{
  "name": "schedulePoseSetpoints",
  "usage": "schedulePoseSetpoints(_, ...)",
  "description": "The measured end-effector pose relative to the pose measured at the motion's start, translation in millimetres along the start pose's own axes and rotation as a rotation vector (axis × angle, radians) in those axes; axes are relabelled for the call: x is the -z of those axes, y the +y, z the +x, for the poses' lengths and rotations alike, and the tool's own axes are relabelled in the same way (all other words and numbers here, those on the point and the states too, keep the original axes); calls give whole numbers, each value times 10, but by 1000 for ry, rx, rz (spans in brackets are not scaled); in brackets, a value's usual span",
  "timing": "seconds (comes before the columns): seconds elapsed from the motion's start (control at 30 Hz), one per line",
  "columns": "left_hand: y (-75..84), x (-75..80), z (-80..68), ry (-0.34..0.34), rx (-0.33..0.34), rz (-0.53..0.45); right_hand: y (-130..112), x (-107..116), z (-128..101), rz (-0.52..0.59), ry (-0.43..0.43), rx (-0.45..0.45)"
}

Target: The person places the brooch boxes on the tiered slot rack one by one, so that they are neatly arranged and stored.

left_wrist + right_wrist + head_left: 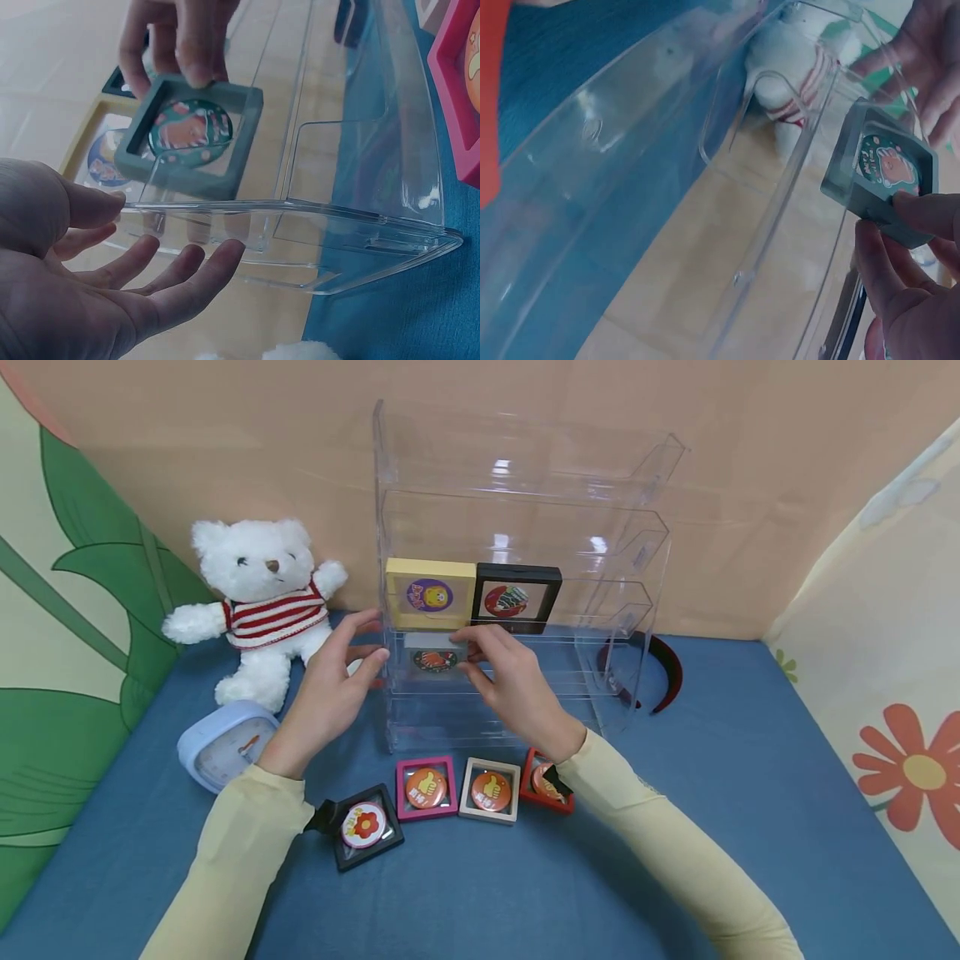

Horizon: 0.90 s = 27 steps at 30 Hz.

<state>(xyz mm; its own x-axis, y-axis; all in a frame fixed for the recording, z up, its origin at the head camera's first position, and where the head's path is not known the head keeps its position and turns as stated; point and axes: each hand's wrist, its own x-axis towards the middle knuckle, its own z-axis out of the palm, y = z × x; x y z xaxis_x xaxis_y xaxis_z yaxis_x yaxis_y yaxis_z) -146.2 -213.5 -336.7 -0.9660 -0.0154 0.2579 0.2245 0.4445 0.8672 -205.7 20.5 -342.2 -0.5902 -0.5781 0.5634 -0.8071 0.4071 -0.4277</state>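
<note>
Blue table (pixel 750 827): seven framed badges (pixel 435 658), one bear (pixel 262 602).

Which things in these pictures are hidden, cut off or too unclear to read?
- Red frame, head view: the right sleeve covers part of it, so its badge is half hidden.
- Blue clock, head view: the left arm hides its lower right part; dial too small to read.
- Grey-green frame, head view: right hand and glare on the clear rack blur its badge.

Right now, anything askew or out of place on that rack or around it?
Mostly tidy. The grey framed badge, pinched by the right hand, sits tilted in the clear rack, not yet square like the yellow frame and black frame above.
</note>
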Motion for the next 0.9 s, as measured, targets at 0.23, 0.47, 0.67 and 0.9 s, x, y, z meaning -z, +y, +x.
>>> schedulePoseSetpoints(0.23,10,-18,11,1,-1,19,-37,-72,0,5,-24,-22)
schedulePoseSetpoints(0.47,11,-14,5,0,0,32,-40,-144,-23,11,-43,-39)
schedulePoseSetpoints(0.67,10,-4,-1,-4,-4,25,-38,-168,-23,6,-35,-20)
schedulePoseSetpoints(0.9,5,12,-3,-10,-18,2,-50,-143,-42,3,-65,-8)
